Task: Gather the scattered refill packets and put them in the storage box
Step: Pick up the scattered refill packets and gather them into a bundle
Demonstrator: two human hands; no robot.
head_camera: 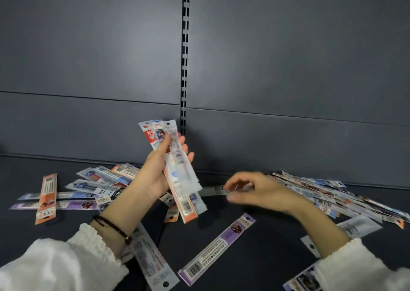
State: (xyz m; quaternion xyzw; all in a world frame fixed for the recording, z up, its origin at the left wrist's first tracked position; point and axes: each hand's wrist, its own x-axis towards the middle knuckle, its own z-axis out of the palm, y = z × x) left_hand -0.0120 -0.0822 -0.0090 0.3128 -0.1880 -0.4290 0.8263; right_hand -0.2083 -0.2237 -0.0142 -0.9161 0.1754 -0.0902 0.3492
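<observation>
Mostly the refill packets (218, 248) lie strewn on the dark shelf (266, 242), so the left hand (155, 173) grips a fanned bundle (156, 133) upright, likely as a collecting stack, while the blurred right hand (255, 190) pinches 1 grey packet (211, 190); no storage box shows.

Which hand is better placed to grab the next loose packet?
Right. The right hand is low over a grey packet on the shelf; the left hand is raised, gripping a bundle of packets.

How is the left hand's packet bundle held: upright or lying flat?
Upright, slightly tilted: left hand grips bundle above the shelf.
</observation>
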